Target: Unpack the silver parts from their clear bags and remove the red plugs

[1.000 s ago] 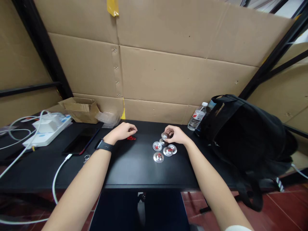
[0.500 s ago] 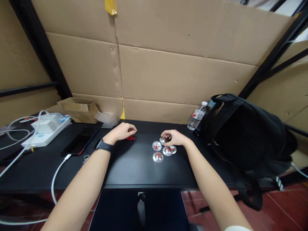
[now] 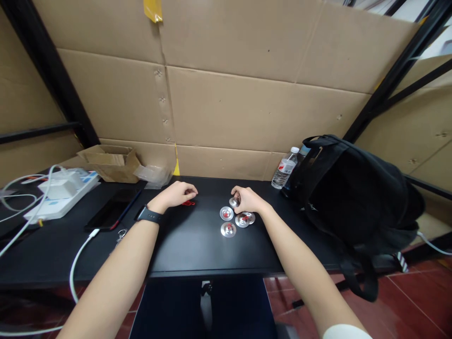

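Observation:
My right hand (image 3: 247, 199) pinches a small silver finger cymbal (image 3: 233, 202) between thumb and fingers, its disc partly covered by them. Several more finger cymbals lie just below and beside it on the black table: one (image 3: 226, 213) to the left, one (image 3: 228, 230) nearer me, and an overlapping pair (image 3: 242, 219) under the wrist side. Red bits show at their domed centres. My left hand (image 3: 178, 193), with a dark watch on its wrist, is loosely curled with nothing visible in it. Red cord (image 3: 188, 203) lies beneath its fingers.
A black backpack (image 3: 356, 197) and a water bottle (image 3: 284, 168) stand at right. At left are a cardboard box (image 3: 116, 163), clear plastic wrap (image 3: 155, 176), a dark phone (image 3: 109, 209), a white power strip (image 3: 61, 202) and cables. Cardboard walls the table's back.
The view has shifted slightly, so everything sits a little further left. My right hand keeps its pinch on the finger cymbal beside the others; my left hand stays by the red cord.

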`<state>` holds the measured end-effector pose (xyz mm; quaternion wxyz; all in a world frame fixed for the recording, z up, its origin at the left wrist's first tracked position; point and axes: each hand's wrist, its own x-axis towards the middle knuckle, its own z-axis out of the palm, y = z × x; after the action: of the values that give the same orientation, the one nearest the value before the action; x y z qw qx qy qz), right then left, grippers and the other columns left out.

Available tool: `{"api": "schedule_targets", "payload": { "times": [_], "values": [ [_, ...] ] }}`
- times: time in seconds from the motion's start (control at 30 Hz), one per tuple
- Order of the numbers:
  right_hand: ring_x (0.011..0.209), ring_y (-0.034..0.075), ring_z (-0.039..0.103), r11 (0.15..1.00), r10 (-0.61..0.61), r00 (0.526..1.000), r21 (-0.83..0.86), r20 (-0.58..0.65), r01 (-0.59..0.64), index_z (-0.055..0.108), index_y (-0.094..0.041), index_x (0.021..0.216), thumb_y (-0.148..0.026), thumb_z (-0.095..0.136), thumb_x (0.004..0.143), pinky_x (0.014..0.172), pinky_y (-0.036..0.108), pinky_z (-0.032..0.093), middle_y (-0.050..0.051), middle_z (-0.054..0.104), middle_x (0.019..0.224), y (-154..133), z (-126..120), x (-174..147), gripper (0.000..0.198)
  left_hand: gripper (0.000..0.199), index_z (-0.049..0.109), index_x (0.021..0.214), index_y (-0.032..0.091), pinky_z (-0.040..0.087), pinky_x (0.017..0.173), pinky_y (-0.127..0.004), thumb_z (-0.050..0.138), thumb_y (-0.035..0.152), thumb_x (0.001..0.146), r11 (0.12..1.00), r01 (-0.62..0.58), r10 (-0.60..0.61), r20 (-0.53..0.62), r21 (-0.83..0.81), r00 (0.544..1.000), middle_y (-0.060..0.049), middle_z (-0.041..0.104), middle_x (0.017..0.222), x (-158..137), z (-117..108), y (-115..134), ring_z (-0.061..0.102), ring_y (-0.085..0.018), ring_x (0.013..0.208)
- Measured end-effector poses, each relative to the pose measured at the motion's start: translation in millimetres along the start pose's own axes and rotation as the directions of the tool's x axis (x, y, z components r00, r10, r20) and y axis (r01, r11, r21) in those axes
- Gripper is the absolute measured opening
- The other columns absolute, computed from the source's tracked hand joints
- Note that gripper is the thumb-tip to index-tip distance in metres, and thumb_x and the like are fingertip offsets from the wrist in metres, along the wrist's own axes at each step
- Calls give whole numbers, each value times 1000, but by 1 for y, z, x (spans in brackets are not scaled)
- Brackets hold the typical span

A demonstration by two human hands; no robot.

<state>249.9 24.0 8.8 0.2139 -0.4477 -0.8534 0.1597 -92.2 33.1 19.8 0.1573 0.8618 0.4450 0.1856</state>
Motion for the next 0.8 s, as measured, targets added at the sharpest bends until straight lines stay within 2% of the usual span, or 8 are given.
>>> {"api": "schedule_targets", "payload": {
  "times": [0.13,0.27,0.37,0.47,0.63,0.8],
  "values": [
    [71,15,65,998,10,989,58,-150,-2,60,-21,102,-23,80,53,68,25,48,-2,71,85,10,-3,2,52,31,75,99,20,51,73,-25,55,41,89,1000,6,-6,-7,8,1000,-4,78,90,-1,-2,3,72,-19,79],
    [71,15,63,992,93,939,115,-332,-58,59,-22,101,-29,80,56,69,26,50,-1,69,84,30,-4,4,50,31,74,99,20,51,73,-24,54,41,89,1000,5,-5,-1,9,1000,-4,78,89,-1,-3,5,72,-18,78],
    [68,15,61,988,132,913,130,-386,-87,60,-21,99,-34,81,56,71,28,51,-2,67,79,47,-2,5,50,31,74,99,20,51,73,-24,54,41,90,1000,1,-1,-6,7,1000,-3,78,90,-1,-3,5,72,-18,78],
    [70,16,62,978,169,929,171,-329,-117,62,-21,98,-34,82,56,73,29,53,-2,67,78,60,3,7,48,32,75,99,20,51,73,-24,54,43,89,1000,-7,7,-18,2,1000,-3,78,91,-2,-3,3,72,-18,79],
    [79,16,65,960,158,981,249,-108,-127,67,-19,102,-32,82,58,76,28,53,1,70,87,70,4,7,48,33,75,99,21,51,72,-25,54,44,89,1000,-9,9,-32,-5,999,-4,78,89,-2,-3,1,72,-18,77],
    [82,17,68,966,184,978,201,-96,-162,67,-18,103,-29,84,59,81,29,54,2,73,90,65,0,8,48,32,75,100,21,52,75,-25,55,43,89,1000,-26,26,-40,8,999,-4,78,91,0,-2,-1,72,-19,81]
  ]
}}
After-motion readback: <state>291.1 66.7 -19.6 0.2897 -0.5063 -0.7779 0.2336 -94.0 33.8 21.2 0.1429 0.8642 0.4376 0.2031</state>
